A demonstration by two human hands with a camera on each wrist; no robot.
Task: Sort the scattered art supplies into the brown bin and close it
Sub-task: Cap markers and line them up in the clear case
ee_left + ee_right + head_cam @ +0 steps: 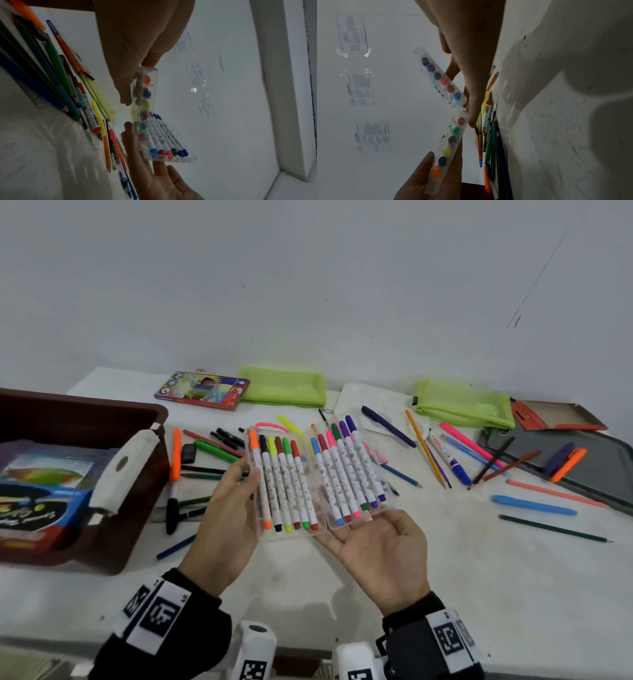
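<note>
I hold a clear marker case spread open above the table, a row of coloured markers in each half. My left hand grips the left half, thumb on its edge and fingers behind. My right hand lies palm up under the right half, which rests on its straight fingers. The left wrist view shows the case edge-on between the left hand and the right hand. The right wrist view shows both halves folded at an angle. The brown bin stands open at the left with a blue box inside.
Pens, pencils and markers lie scattered across the white table. A coloured-pencil box and two green mesh pouches sit near the wall. A dark board lies at the right. A white latch hangs on the bin's rim.
</note>
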